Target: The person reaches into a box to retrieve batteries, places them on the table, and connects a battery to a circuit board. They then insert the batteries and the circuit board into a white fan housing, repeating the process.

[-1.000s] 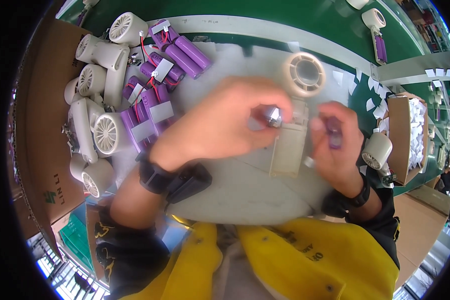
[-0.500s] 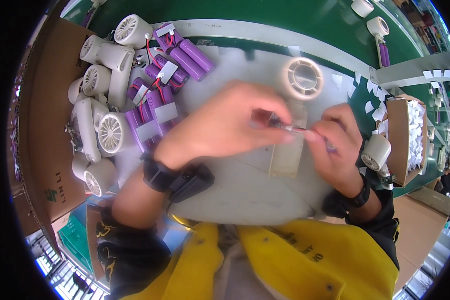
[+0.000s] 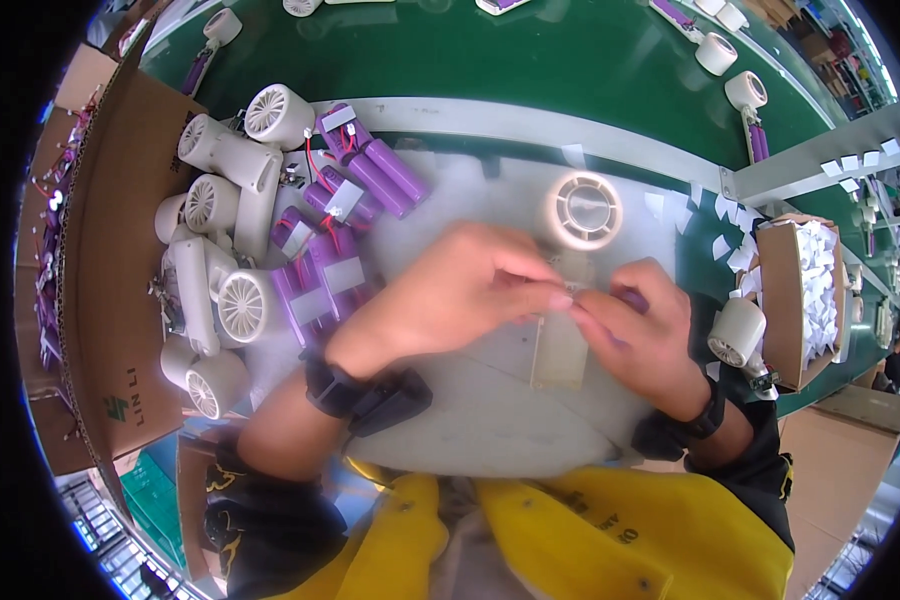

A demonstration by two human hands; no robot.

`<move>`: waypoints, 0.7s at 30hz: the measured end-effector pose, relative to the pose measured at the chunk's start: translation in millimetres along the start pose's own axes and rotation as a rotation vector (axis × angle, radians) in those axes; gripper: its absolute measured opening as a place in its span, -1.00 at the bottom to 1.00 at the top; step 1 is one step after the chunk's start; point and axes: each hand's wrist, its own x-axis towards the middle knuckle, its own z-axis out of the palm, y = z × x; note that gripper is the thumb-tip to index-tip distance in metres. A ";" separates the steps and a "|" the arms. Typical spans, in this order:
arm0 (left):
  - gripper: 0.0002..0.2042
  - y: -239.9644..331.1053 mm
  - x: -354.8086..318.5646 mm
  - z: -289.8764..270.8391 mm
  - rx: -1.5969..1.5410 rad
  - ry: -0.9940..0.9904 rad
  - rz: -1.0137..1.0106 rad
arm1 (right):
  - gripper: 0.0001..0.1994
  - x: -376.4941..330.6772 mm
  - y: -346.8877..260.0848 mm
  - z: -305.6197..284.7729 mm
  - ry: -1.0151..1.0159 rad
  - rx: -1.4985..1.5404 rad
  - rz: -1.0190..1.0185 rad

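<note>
My left hand [image 3: 470, 292] and my right hand [image 3: 642, 335] meet fingertip to fingertip, both closed in a pinch. Whatever lies between the fingertips is hidden and blurred. A bit of something purple shows among the fingers of my right hand. Below them, a white handheld fan housing [image 3: 560, 358] lies on the pale work mat [image 3: 460, 420], its round head away from me and its open handle partly under my hands. To the left of my left hand are several purple battery packs [image 3: 390, 175] with white labels and red wires.
Several white fan bodies [image 3: 245, 305] are heaped at the left, beside a tall cardboard box [image 3: 135, 330]. A carton [image 3: 785, 300] of white paper pieces stands right, with another fan [image 3: 738, 332] beside it. A metal rail [image 3: 510, 122] separates the mat from the green belt [image 3: 440, 60].
My hands have come closer together, and the thin wires that showed between them are now covered by my fingers. The whole view has shifted, so the bench sits lower in the picture.
</note>
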 end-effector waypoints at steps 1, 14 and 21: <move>-0.88 -0.2 -0.2 0.1 -0.046 0.008 -0.028 | -0.77 -1.2 0.0 1.3 -0.013 0.037 0.043; -0.78 -1.9 -0.5 -2.5 0.133 0.011 0.144 | -0.83 3.5 -1.8 -0.9 -0.127 0.336 0.302; -0.75 2.6 0.9 -3.6 0.136 -0.021 0.111 | -0.83 3.5 0.7 -2.0 -0.122 0.412 0.332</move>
